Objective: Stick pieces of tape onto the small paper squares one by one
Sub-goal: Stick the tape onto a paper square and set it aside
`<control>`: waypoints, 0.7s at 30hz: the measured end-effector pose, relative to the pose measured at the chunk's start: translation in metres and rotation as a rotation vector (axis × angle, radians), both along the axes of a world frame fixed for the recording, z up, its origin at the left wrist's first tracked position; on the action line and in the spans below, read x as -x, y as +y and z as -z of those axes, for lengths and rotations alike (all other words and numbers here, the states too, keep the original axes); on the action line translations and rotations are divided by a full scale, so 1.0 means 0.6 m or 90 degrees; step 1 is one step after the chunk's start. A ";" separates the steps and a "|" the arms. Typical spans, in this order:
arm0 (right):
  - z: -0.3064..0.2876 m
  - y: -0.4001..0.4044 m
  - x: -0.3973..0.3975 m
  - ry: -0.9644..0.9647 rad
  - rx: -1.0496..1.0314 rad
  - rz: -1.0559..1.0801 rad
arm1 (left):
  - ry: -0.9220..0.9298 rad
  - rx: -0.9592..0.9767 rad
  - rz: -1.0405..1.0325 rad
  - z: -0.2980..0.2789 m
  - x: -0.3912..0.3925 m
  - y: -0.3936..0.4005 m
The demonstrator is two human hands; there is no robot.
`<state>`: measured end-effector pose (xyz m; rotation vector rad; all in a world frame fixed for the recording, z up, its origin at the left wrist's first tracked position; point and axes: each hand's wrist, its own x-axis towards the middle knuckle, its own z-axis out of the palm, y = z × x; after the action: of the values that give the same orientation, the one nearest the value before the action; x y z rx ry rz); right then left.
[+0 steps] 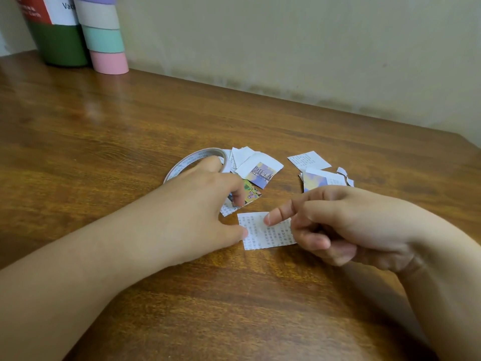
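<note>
The paper square [265, 231] lies flat on the desk [104, 142] between both hands. Left hand [208, 204] thumb pins its left edge; right hand [338, 225] forefinger, extended, presses its top, other fingers curled empty.

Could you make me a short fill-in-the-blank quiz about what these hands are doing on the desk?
1. The right hand presses its ____ finger on the paper square.
2. The left hand steadies that square with its ____.
3. The tape roll lies flat beyond the ____ hand.
4. The table is made of ____.

Missing words: index; thumb; left; wood
</note>
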<state>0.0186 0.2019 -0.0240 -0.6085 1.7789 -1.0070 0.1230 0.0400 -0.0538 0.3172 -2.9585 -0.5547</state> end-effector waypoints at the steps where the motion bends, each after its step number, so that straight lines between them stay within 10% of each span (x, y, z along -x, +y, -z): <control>1: 0.000 0.000 0.000 0.009 -0.005 0.001 | -0.001 0.000 0.001 0.000 0.001 0.000; 21: 0.003 0.000 -0.005 0.140 -0.067 0.000 | -0.031 -0.043 0.110 -0.003 -0.002 0.010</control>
<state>0.0218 0.2017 -0.0257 -0.6740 2.0108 -0.8667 0.1242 0.0461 -0.0518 0.0820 -3.0374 -0.6775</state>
